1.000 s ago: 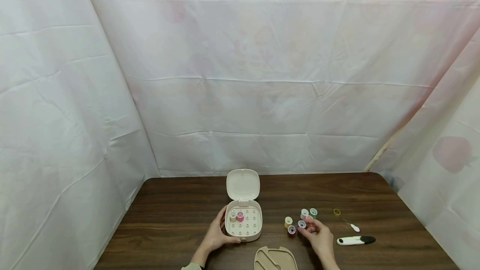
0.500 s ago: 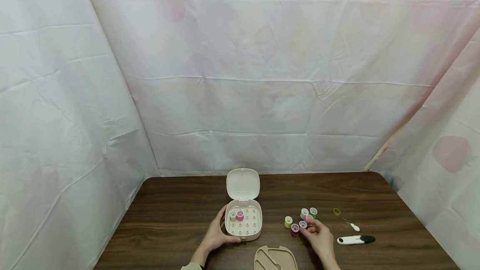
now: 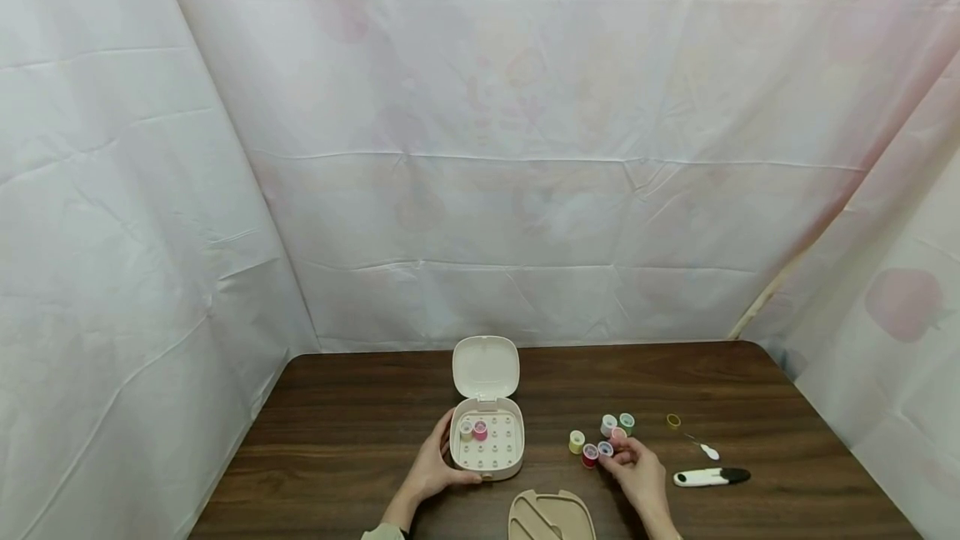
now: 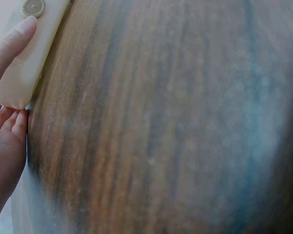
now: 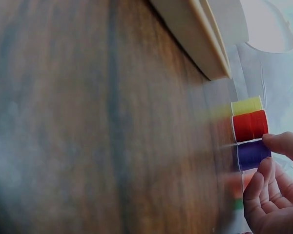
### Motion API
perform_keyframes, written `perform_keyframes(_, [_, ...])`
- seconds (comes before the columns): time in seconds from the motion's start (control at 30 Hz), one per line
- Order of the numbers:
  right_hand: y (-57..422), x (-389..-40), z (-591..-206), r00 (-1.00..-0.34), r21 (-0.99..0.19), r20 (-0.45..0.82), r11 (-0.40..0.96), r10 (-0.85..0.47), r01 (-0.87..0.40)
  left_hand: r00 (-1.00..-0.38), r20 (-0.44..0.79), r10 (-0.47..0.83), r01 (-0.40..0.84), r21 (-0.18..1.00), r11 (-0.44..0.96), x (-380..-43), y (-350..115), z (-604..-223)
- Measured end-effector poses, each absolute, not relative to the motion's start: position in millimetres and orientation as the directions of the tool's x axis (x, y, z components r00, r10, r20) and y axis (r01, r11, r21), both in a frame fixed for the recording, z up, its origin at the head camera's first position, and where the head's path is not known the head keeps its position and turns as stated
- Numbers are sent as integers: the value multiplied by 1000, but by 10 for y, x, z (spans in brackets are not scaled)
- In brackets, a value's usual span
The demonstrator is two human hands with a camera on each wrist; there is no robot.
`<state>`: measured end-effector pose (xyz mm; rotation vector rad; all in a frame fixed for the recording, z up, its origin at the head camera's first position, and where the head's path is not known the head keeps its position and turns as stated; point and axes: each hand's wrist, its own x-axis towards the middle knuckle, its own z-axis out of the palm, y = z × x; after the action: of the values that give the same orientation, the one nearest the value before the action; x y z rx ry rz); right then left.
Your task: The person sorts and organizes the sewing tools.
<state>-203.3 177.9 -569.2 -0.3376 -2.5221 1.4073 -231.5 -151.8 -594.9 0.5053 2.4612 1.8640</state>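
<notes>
My left hand (image 3: 433, 467) grips the near left corner of a cream sewing box (image 3: 513, 473), thumb at its front button (image 4: 33, 8) and fingers along its left side. Inside the box, a cream spool (image 3: 467, 431) and a pink spool (image 3: 481, 431) sit on pegs. To the right, my right hand (image 3: 639, 475) pinches a purple thread spool (image 5: 253, 155) standing on the table. A red spool (image 5: 250, 126) stands beside it, and a yellow spool (image 5: 246, 105) is just beyond. White (image 3: 609, 423), green (image 3: 626, 422) and pink-orange (image 3: 618, 434) spools stand behind my fingers.
The box lid (image 3: 486, 367) stands raised at the back. A beige tray (image 3: 558, 515) lies at the front edge. On the right are a yellow ring (image 3: 673, 421), a needle threader (image 3: 708, 451) and a white-and-black tool (image 3: 711, 477). White cloth surrounds the table.
The red spool has shifted slightly right and away from me, now close beside the purple one. My right hand stays at the purple spool; the left hand has not moved.
</notes>
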Motion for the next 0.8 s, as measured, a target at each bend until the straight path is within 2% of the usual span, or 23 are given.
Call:
perform_keyframes(0.33, [1776,-2026,-5712,-937,-795,178,605,300,42,-938,220,269,287,927,241,-2318,-1515,-5949])
perform_keyframes(0.8, [1778,-1956,-5619,-948,-780,145,622,282,66,-952,166,258,233,937,259,-2324,-1521,-5971])
